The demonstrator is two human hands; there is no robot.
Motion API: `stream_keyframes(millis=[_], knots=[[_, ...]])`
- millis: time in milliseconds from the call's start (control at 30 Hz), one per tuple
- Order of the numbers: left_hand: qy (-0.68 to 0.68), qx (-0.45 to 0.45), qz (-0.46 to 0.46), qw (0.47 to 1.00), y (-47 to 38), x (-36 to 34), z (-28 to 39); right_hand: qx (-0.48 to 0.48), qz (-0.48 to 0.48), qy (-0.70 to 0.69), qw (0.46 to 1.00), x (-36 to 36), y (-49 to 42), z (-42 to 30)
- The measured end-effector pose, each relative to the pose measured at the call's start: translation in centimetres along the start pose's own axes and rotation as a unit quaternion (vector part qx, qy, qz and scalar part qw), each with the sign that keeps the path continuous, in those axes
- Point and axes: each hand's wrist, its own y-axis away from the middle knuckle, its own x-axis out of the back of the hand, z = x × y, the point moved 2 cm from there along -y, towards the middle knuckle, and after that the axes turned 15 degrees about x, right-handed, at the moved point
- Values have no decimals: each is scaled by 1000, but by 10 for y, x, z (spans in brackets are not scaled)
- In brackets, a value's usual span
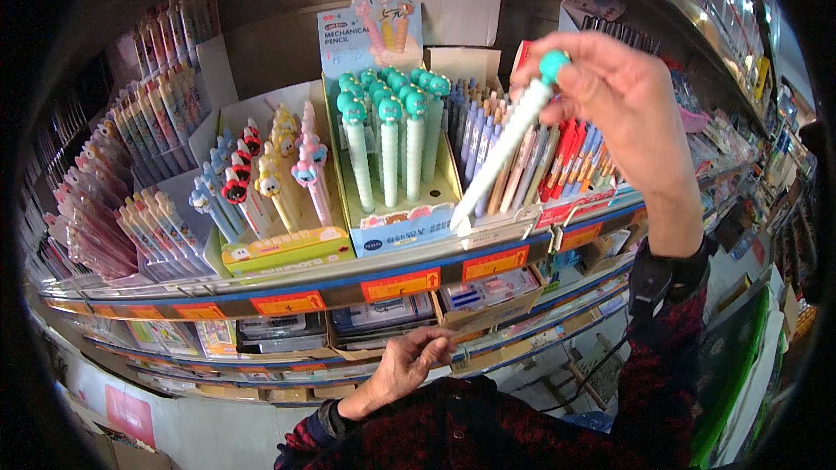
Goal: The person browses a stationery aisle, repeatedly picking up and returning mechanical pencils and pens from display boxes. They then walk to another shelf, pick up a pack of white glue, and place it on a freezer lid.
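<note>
My right hand (627, 104) grips a pale green mechanical pencil (506, 150) near its round teal topper, between thumb and fingers. The pencil slants down to the left, its lower end in front of the right front corner of a display box (405, 235). In that box stand several matching mechanical pencils (390, 150) with teal character heads, upright in rows. My left hand (415, 362) is low in front of my body, below the shelf's price strip. Its fingers are curled in, with nothing visible in them.
Left of the box stands a green-fronted box (287, 251) of character-topped pens. Patterned pens (157, 104) and plastic-wrapped pink pens (98, 209) fill the far left. More pens (516, 170) stand to the right. Orange price tags (401, 284) line the shelf edge, above cartons (490, 303) on a lower shelf.
</note>
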Motion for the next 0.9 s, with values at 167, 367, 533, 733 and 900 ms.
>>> stream_keyframes(millis=[167,367,533,733,900], knots=[[-72,95,-6,993,6,5,-7,-9,-44,20,999,-5,-31,15],[-108,97,-33,989,2,12,-19,-45,-55,-2,998,-23,-34,43],[-95,134,-36,986,-1,12,-31,-28,-62,8,998,-26,-35,45],[-99,133,-44,985,-4,12,-39,-70,-98,-3,993,-35,-32,53],[-113,119,-55,985,-5,13,-43,-97,-124,5,988,-40,-29,56]])
